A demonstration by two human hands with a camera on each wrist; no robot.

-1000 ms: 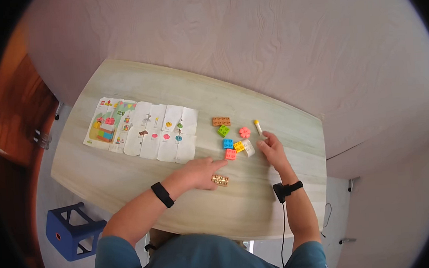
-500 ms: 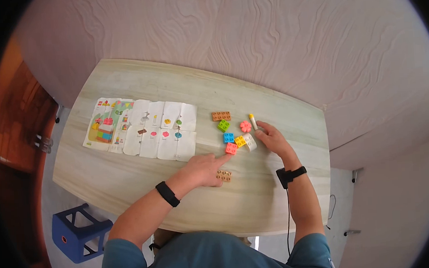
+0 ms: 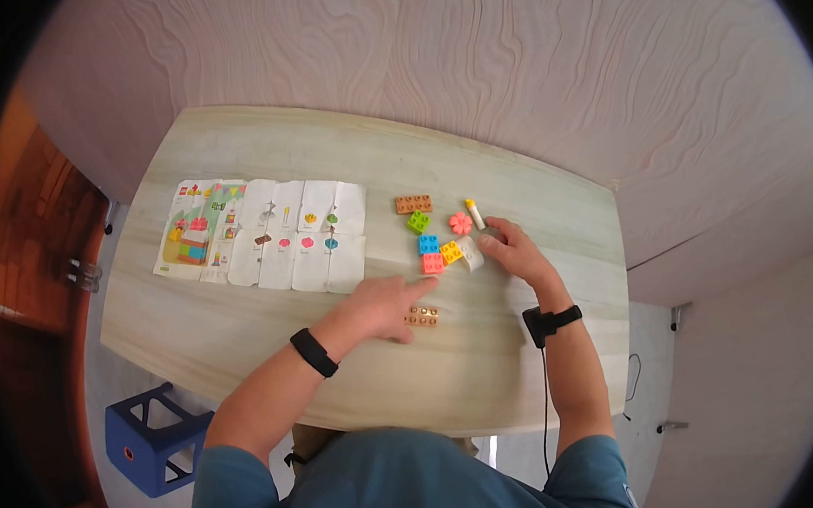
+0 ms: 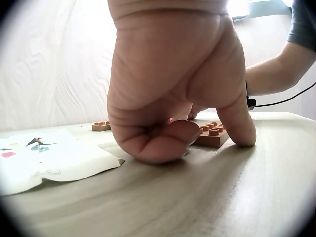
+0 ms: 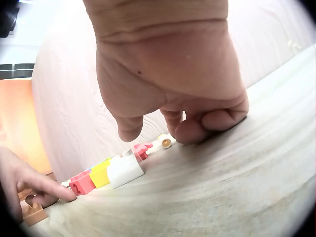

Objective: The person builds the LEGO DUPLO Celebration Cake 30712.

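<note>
In the head view my left hand (image 3: 388,306) reaches in with its index finger straight, the tip right at the front of a pink toy brick (image 3: 433,264). Its other fingers fold under, seen in the left wrist view, and the thumb stands on the table beside a brown studded brick (image 4: 212,139). My right hand (image 3: 519,250) rests on the table with fingers bent, close to a white toy candle (image 3: 477,217) with a yellow tip. The candle's hollow end shows apart from the fingers in the right wrist view. Blue (image 3: 429,244), yellow (image 3: 450,252) and white curved (image 3: 471,255) bricks adjoin the pink one.
Behind them lie a pink flower piece (image 3: 460,223), a green brick (image 3: 418,222) and another brown brick (image 3: 413,204). An unfolded picture sheet (image 3: 266,235) covers the table's left part. A wall borders the far edge; a blue stool (image 3: 157,440) stands at the lower left.
My left fingertip has come up to the pink brick, which now sits straighter against the blue one. The toy candle lies nearer the flower piece, and my right hand has eased back from it.
</note>
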